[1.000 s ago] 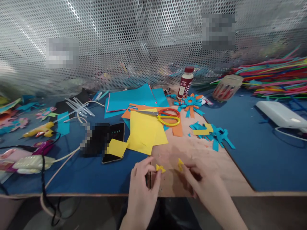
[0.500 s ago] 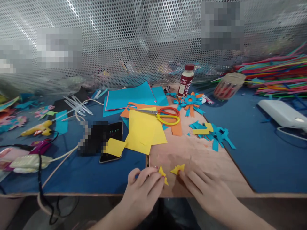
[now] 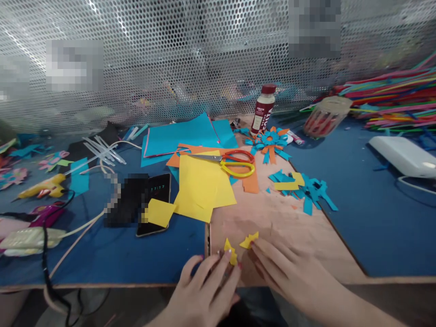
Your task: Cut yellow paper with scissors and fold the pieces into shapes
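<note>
Low at six o'clock, the left hand [image 3: 207, 290] pinches a yellow scrap [image 3: 230, 255] while the right hand [image 3: 288, 272], fingers spread, pins a second scrap [image 3: 250, 240] at its one o'clock to the board [image 3: 272, 213], likely steadying it.

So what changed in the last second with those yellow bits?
Both hands came down toward the near edge. The left hand keeps pinching one yellow scrap; the right hand laid its fingers flat, touching the other scrap on the board. Scissors, sheets and phone stayed put.
</note>
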Demonstrator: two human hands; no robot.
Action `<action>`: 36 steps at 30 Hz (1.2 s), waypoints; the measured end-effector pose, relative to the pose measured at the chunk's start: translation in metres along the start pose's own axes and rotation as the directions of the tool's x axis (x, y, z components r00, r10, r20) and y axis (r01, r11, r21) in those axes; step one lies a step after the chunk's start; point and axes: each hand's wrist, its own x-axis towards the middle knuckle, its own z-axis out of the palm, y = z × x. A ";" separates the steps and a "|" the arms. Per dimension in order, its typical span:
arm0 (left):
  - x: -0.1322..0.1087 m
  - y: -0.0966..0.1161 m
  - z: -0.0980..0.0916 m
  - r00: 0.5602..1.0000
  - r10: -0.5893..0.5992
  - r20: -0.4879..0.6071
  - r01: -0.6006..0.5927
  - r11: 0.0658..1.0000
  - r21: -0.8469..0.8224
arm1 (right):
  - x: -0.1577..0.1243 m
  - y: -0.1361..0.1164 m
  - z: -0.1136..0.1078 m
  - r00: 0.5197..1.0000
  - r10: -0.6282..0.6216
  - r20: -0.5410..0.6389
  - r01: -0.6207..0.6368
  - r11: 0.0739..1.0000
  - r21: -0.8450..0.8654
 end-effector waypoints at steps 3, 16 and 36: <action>-0.002 0.010 0.001 0.998 -0.032 -0.063 0.039 0.993 0.112 | -0.003 -0.001 0.005 0.999 -0.014 0.036 0.014 1.000 0.012; 0.000 0.003 0.000 0.992 0.120 -0.039 -0.112 0.978 0.175 | 0.004 -0.016 0.008 0.993 0.087 -0.082 -0.090 0.995 -0.039; -0.009 -0.008 -0.034 0.957 0.290 -0.015 -0.290 0.957 -0.027 | 0.000 -0.039 0.011 0.971 0.215 -0.102 -0.222 0.972 -0.069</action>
